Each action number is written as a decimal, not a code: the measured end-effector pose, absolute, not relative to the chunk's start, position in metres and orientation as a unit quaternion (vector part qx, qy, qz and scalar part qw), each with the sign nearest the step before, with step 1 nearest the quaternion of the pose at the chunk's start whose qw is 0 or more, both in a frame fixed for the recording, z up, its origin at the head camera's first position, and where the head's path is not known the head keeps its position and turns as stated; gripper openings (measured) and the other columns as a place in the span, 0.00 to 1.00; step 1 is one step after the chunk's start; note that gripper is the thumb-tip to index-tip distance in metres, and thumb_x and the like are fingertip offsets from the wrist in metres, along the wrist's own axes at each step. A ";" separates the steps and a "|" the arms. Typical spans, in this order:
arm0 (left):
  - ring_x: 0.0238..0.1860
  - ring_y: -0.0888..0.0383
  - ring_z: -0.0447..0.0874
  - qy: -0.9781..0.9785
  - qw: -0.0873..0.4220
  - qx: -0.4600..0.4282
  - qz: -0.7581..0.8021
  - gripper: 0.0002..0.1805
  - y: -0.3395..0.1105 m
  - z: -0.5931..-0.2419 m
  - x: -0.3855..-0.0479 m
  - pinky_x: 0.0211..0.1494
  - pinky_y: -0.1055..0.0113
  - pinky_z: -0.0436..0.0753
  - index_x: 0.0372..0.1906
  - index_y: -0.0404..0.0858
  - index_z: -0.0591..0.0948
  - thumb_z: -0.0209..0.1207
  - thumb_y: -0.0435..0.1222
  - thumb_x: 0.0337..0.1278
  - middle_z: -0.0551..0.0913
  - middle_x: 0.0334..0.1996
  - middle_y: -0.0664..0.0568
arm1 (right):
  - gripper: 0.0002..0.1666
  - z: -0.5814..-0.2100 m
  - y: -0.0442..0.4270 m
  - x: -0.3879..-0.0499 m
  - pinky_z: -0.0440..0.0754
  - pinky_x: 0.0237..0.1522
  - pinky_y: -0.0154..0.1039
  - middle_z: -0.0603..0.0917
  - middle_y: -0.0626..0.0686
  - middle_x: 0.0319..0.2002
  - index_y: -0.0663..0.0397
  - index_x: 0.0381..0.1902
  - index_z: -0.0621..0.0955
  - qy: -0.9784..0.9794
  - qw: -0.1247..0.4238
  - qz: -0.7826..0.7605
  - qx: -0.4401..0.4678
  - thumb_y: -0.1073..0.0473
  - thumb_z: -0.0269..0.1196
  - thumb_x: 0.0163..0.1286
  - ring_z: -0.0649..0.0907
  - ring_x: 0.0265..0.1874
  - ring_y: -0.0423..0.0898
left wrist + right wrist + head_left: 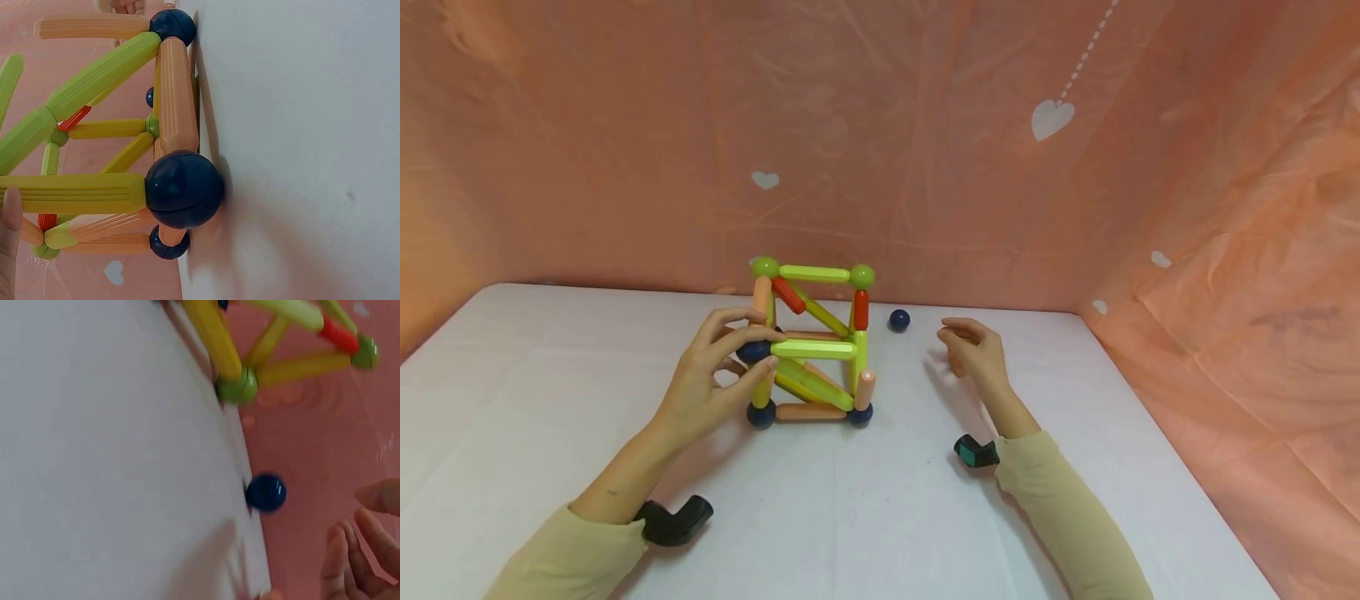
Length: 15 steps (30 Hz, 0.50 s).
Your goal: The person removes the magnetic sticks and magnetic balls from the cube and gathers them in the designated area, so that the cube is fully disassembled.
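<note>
A frame of magnetic sticks and balls stands on the white table, with green balls (862,277) on top and dark blue balls (761,414) at its front base. My left hand (709,367) pinches a dark blue ball (752,352) at the front upper left corner, where a lime stick (814,349) runs to the right. In the left wrist view, a fingertip (10,215) shows by the upright yellow-green stick (81,192). To the right of the frame, my right hand (979,354) hovers with fingers loosely bent, holding nothing. A loose dark blue ball (267,492) lies between it and the frame.
A peach stick (867,389) juts up from the front right base ball, its top end free. Behind the table hangs a pink-orange cloth (925,167) with white hearts. The white tabletop (850,517) stretches toward me and to both sides.
</note>
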State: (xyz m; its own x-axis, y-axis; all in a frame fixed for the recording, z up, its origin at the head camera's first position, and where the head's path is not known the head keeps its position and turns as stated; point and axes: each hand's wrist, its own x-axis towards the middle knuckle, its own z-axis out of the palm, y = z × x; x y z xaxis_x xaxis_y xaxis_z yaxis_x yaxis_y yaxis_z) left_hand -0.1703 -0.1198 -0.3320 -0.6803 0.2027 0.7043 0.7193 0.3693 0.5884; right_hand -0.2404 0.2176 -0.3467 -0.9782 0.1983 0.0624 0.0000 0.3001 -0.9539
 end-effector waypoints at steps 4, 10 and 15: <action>0.40 0.68 0.72 -0.783 0.267 -0.292 -0.479 0.20 -0.119 -0.333 -0.170 0.32 0.81 0.76 0.46 0.39 0.83 0.66 0.20 0.46 0.73 0.54 0.47 | 0.22 -0.341 0.208 -0.229 0.75 0.26 0.31 0.84 0.40 0.32 0.65 0.53 0.79 -0.797 0.052 0.601 -0.021 0.60 0.66 0.63 0.80 0.29 0.37; 0.40 0.68 0.72 -0.782 0.269 -0.294 -0.479 0.20 -0.119 -0.334 -0.170 0.32 0.81 0.76 0.46 0.39 0.83 0.66 0.20 0.46 0.73 0.54 0.47 | 0.21 -0.337 0.197 -0.213 0.81 0.39 0.36 0.84 0.46 0.37 0.67 0.53 0.78 -0.789 0.021 0.612 0.046 0.63 0.65 0.63 0.83 0.36 0.35; 0.41 0.68 0.72 -0.782 0.270 -0.292 -0.480 0.20 -0.119 -0.335 -0.170 0.32 0.81 0.76 0.46 0.39 0.83 0.66 0.20 0.46 0.73 0.55 0.47 | 0.20 -0.339 0.188 -0.203 0.80 0.42 0.30 0.83 0.62 0.48 0.67 0.53 0.78 -0.795 -0.018 0.592 0.128 0.65 0.63 0.63 0.82 0.38 0.36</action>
